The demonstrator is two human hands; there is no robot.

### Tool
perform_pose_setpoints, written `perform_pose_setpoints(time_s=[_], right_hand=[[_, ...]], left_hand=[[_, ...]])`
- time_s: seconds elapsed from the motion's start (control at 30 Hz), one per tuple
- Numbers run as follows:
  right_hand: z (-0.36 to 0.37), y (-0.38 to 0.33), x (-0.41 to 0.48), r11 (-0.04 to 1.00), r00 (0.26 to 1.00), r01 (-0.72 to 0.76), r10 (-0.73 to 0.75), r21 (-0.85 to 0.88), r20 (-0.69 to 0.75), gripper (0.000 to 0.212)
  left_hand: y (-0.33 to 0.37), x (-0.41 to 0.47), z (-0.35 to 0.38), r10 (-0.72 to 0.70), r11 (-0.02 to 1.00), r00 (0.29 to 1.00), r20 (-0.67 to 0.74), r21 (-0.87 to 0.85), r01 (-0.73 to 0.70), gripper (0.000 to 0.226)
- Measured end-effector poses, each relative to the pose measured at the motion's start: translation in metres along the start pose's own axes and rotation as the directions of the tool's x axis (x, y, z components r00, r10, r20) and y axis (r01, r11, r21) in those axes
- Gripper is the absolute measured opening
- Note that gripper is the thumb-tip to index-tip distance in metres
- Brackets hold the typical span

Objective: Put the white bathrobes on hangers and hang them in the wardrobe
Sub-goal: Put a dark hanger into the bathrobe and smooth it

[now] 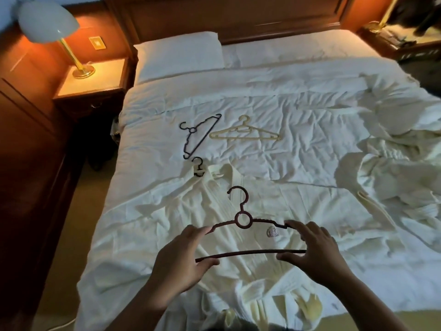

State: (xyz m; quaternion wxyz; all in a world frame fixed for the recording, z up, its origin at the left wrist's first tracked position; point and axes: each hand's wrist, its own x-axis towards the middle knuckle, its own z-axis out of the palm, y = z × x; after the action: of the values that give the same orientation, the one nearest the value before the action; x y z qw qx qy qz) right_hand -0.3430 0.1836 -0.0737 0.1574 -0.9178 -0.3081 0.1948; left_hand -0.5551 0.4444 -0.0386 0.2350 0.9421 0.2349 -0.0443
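2 hands (243, 256) gripping dark red hanger (243, 219) ends, bar crosswise, hook pointing toward headboard (229, 17)

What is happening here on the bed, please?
A person stands at the foot of the bed, holding a dark red hanger with the left hand and right hand above a white bathrobe spread flat. A black hanger and a cream hanger lie further up. Another robe lies crumpled at right.
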Motion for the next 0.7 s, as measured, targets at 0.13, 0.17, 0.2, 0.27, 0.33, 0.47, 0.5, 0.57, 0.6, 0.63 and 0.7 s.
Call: perform_pose_setpoints(time_s=[0.13,0.17,0.2,0.27,0.33,0.47,0.5,0.57,0.6,0.63,0.7], right_hand=[[0.0,-0.012,0.034,0.998,0.997,-0.059,0.059,-0.006,0.04,0.112],[0.002,-0.013,0.046,0.996,0.995,-0.088,0.088,0.01,0.055,0.118],[0.003,-0.015,0.058,0.994,0.992,-0.107,0.105,0.022,0.075,0.123],[0.006,-0.018,0.083,0.993,0.985,-0.117,0.111,0.034,0.133,0.123],[0.01,-0.024,0.108,0.997,0.974,-0.08,0.077,0.006,0.212,0.113],[0.033,-0.03,0.16,0.997,0.924,0.026,0.003,-0.071,0.381,0.096],[0.04,-0.03,0.174,0.996,0.906,0.031,0.006,-0.08,0.424,0.093],[0.056,-0.031,0.201,0.995,0.87,0.041,0.007,-0.088,0.493,0.09],[0.06,-0.033,0.211,0.994,0.857,0.051,0.004,-0.093,0.515,0.089],[0.069,-0.034,0.228,0.993,0.84,0.059,0.003,-0.098,0.542,0.088],[0.081,-0.038,0.252,0.99,0.821,0.084,-0.005,-0.112,0.571,0.088]], left_hand=[[-0.004,0.026,0.0,-0.068,0.997,0.997,-0.039,0.033,0.069,0.081],[-0.012,0.034,0.001,-0.102,0.994,0.993,-0.053,0.038,0.104,0.083],[-0.021,0.04,0.001,-0.145,0.989,0.987,-0.069,0.029,0.147,0.085],[-0.045,0.051,0.005,-0.231,0.972,0.967,-0.111,0.008,0.233,0.088],[-0.072,0.058,0.012,-0.321,0.946,0.94,-0.115,0.011,0.325,0.09],[-0.112,0.069,0.021,-0.457,0.886,0.886,-0.08,0.05,0.462,0.082],[-0.119,0.074,0.021,-0.48,0.875,0.874,-0.07,0.036,0.483,0.081],[-0.13,0.087,0.024,-0.504,0.863,0.862,-0.054,0.002,0.505,0.08],[-0.133,0.092,0.025,-0.508,0.861,0.86,-0.044,-0.014,0.508,0.081],[-0.14,0.104,0.029,-0.506,0.863,0.862,-0.029,-0.022,0.505,0.083],[-0.148,0.123,0.033,-0.486,0.874,0.874,-0.009,-0.02,0.486,0.084]])
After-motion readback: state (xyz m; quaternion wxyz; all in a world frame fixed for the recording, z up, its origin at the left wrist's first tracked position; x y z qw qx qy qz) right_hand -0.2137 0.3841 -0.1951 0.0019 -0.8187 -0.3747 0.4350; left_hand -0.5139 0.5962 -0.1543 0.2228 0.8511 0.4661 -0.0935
